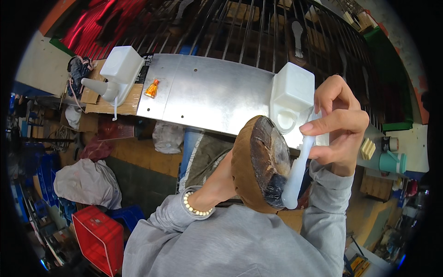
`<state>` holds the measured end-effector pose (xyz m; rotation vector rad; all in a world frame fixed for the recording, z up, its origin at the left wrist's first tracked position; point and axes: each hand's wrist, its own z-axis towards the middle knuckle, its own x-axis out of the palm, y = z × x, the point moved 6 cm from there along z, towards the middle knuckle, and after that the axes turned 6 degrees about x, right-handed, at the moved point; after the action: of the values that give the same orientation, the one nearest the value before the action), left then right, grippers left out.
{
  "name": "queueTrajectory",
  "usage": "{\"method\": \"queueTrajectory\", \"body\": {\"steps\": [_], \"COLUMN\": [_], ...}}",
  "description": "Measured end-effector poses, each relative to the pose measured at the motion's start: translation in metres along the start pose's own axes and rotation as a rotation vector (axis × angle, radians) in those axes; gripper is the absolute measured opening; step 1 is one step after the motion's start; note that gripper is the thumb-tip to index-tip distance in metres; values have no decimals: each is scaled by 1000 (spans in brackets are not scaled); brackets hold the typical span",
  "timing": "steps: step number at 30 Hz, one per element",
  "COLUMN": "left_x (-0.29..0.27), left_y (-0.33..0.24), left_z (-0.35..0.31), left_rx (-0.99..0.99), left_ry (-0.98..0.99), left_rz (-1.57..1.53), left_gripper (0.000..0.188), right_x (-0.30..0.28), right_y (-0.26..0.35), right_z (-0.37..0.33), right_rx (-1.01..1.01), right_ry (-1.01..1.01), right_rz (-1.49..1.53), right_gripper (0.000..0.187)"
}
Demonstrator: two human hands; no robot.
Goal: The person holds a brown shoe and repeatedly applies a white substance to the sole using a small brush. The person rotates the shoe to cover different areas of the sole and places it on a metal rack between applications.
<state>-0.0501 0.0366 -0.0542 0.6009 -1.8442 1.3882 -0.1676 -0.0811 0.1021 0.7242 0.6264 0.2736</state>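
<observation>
A brown shoe upper (249, 171), its dark, partly whitish underside turned to the right, is held up in front of my chest. My left hand (221, 180), with a beaded bracelet at the wrist, grips it from the left; most of those fingers are hidden behind the shoe. Pinched between the thumb and fingers of my right hand (339, 117) is a whitish plastic brush handle (301, 168). Its lower end lies over the near edge of the underside; bristles cannot be made out. Just beyond stands a white plastic glue pot (293, 94) with a round cup.
A metal shelf (217, 87) runs across in front, carrying a small orange bottle (151, 88) and a second white pot (122, 64) with a nozzle. Behind it, dark rails (230, 32) bear shoe parts, including a shoe (297, 39). A red crate (98, 237) lies lower left.
</observation>
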Motion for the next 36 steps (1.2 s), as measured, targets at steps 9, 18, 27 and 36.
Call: {"method": "queueTrajectory", "body": {"steps": [9,18,27,36], "left_x": [14,4,-15,-38], "left_y": [-15,-12,-17,-83], "left_z": [-12,-20,-15,3], "left_rx": [116,87,90,368], "left_ry": [243,244,173,177], "left_rz": [34,129,151,59], "left_gripper": [80,93,106,120], "right_x": [4,9,15,-130], "right_y": [-7,-22,-75,-130], "right_z": [16,17,-36,-128], "right_rx": [-37,49,468,761], "right_ry": [106,208,398,-423], "right_rz": [-3,74,355,-4], "right_gripper": [49,47,36,23]}}
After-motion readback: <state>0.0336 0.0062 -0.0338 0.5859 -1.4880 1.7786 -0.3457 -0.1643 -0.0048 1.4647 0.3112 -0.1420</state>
